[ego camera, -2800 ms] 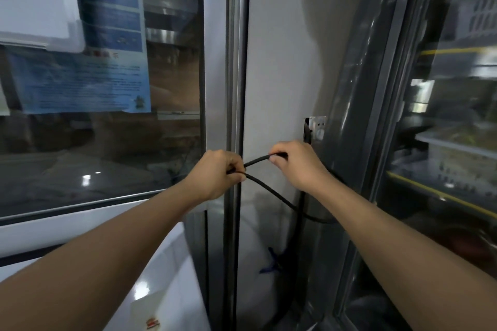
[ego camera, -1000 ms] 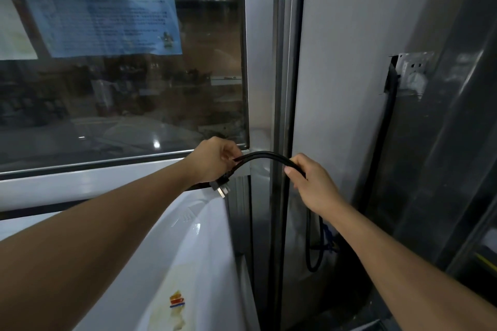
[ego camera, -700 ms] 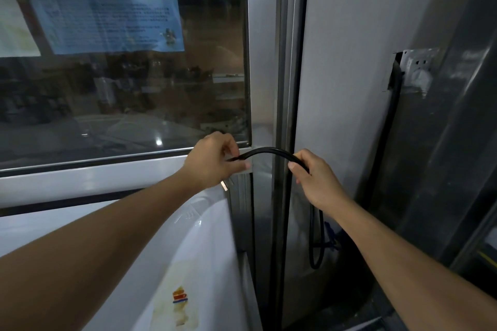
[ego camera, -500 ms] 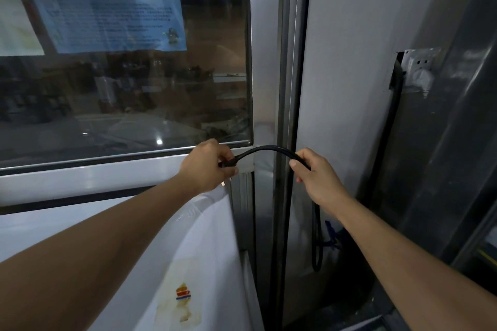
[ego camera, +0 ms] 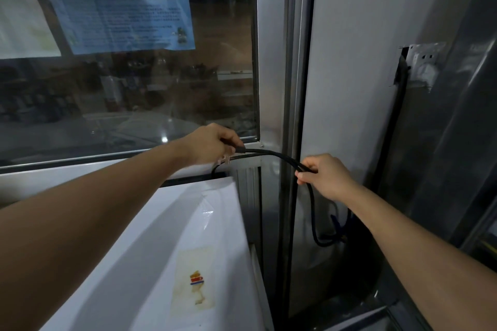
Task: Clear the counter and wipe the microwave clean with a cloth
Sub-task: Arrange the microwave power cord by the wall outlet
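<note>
Left hand [ego camera: 212,146]: fingers curled round the plug end of a black power cord [ego camera: 271,154]; metal prongs poke out below the fist.
Right hand [ego camera: 326,176]: pinches the same cord further along.
Cord axis: arches sideways between the hands, then drops below the right hand into a loop.
Microwave [ego camera: 166,250]: probably the white casing directly under the left forearm, nearer that hand.
Wall socket [ego camera: 423,62]: above and beyond the right hand.
Room: dim; a window [ego camera: 121,88] lies ahead of the left hand.

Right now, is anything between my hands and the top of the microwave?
Yes: both hands are busy with the black cord. The left hand holds its plug end above the microwave's back edge; the right hand pinches it further along.
</note>
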`<state>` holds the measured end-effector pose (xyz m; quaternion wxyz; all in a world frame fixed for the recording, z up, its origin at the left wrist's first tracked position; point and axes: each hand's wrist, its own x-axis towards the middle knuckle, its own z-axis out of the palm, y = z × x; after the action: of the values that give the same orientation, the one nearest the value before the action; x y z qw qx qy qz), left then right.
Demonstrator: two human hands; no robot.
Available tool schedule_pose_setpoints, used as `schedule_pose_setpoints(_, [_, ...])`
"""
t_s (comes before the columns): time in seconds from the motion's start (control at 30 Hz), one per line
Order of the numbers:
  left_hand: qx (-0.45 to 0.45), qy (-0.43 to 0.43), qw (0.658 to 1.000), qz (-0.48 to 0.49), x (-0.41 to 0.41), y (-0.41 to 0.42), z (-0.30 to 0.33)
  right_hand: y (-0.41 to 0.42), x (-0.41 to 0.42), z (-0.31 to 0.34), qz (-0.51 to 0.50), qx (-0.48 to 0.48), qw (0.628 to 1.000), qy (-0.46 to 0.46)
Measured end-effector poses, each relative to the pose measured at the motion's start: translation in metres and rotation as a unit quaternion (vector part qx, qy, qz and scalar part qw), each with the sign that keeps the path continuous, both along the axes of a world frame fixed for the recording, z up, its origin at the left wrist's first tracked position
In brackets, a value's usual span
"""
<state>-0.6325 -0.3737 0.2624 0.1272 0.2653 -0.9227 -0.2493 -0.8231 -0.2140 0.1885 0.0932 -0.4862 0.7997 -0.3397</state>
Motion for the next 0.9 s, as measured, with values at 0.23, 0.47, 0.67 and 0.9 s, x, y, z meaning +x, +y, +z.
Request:
schedule_pose_setpoints(0.23, [-0.097,-0.050,0.994,-0.025,-0.003,0.005,-0.001,-0.010,0.006,-0.009,-0.020,0.103,0.988,0.110])
schedule_pose_setpoints(0.47, [-0.127,-0.053,0.990,0.017,0.005,-0.002,0.004,-0.029,0.007,-0.014,-0.010,0.053,0.999,-0.002])
schedule_pose_setpoints(0.67, [-0.146,-0.044,0.987,0.054,0.011,-0.007,0.001,-0.052,0.016,-0.024,-0.051,-0.023,0.998,-0.041])
schedule_pose_setpoints(0.9, [-0.200,-0.042,0.977,0.057,0.007,-0.008,-0.005,-0.072,0.026,-0.051,-0.120,-0.092,0.988,-0.015])
